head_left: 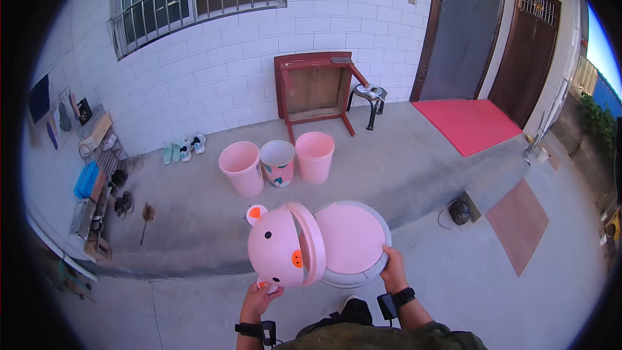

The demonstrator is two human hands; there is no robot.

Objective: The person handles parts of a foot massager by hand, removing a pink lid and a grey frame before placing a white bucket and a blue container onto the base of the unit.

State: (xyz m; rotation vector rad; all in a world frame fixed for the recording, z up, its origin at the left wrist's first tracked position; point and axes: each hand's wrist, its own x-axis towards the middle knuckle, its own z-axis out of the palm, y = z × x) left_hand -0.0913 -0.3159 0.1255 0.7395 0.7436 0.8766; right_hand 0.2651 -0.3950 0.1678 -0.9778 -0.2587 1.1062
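Observation:
My left hand [261,298] is closed on the lower ear of a pink pig-faced bin lid [278,246], domed, with black eyes, an orange snout and orange inner ears. The lid is turned sideways, its rim toward the right. Beside it my right hand [393,271] grips the edge of a round flat bin lid [353,238], pink in the middle with a grey rim. The two lids overlap or touch in this view. Beyond them stand a pink bin [242,172], a white bin with a colourful pattern [280,172] and another pink bin [315,162], all without lids.
A red wooden table [317,87] lies on its side against the white brick wall, with a black stool [370,97] beside it. Shoes [184,149] line the wall. A pink mat [466,124] lies by the doors; a black bag [459,212] sits near a step edge.

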